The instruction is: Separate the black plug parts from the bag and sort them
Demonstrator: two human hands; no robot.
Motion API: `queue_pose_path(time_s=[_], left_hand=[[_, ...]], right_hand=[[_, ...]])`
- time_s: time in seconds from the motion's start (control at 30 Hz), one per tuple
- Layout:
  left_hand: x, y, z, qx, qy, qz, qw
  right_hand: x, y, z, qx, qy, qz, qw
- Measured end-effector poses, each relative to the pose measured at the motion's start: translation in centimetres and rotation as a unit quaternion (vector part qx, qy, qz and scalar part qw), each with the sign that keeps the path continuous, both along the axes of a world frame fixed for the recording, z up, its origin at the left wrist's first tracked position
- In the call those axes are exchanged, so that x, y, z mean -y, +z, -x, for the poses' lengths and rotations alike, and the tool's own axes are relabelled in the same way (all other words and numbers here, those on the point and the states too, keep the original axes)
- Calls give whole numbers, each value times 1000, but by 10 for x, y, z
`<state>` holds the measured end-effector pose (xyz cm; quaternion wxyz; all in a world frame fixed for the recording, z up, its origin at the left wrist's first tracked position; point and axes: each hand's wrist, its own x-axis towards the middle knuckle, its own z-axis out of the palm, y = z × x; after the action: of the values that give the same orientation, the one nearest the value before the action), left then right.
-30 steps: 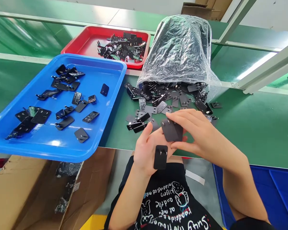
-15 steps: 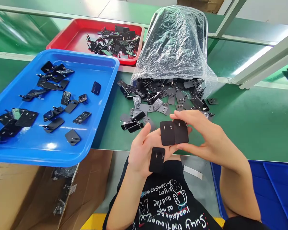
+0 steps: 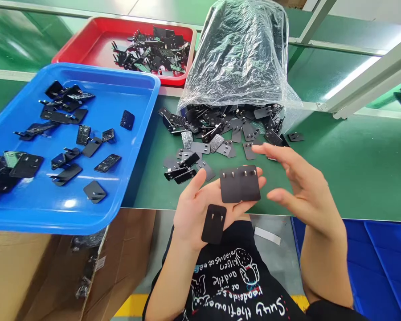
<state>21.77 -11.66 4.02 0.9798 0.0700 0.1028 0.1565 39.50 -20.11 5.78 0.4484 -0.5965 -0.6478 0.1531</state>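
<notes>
My left hand [image 3: 194,210] is palm up over the table's front edge, bearing three black plug plates, each with two metal prongs upward. Two of these plates [image 3: 243,187] lie edge to edge across the fingers; a third plate [image 3: 214,227] rests lower, by the heel of the palm. To the right is my right hand [image 3: 302,191], thumb and fingers apart, holding nothing and clear of the plates. Beyond both hands, a loose heap of similar black plug pieces [image 3: 200,147] spills from a clear plastic bag [image 3: 242,58]; some show a shiny, rough side.
A blue tray [image 3: 143,89] on the left holds scattered plug pieces. Behind it, a red tray [image 3: 76,49] has a pile of them on its right side. Below the green table [image 3: 361,169] stand a cardboard box [image 3: 130,249] and a blue bin [image 3: 381,258]. A metal frame post [image 3: 370,80] slants at right.
My right hand has let go of the right-hand plate on my left fingers and moved away to the right, opening. The two upper plates now sit more evenly side by side.
</notes>
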Motion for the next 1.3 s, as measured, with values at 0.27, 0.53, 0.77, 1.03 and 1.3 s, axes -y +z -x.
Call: queue_pose_path(time_s=[0.27, 0.53, 0.77, 1.03, 1.3], left_hand=[[-3, -4, 3, -25, -6, 16, 1000], [-5, -5, -1, -87, 21, 10, 996], [-7, -13, -3, -75, 41, -24, 996], [-9, -12, 1, -55, 68, -77, 993], [-11, -10, 3, -23, 64, -80, 994]], right_hand=[[9, -40, -23, -145, -264, -137, 944], [14, -80, -40, -235, -348, -118, 900], [13, -98, -45, -235, -378, -104, 889], [16, -98, -44, -241, -388, -90, 885], [17, -99, -44, -258, -381, -104, 882]])
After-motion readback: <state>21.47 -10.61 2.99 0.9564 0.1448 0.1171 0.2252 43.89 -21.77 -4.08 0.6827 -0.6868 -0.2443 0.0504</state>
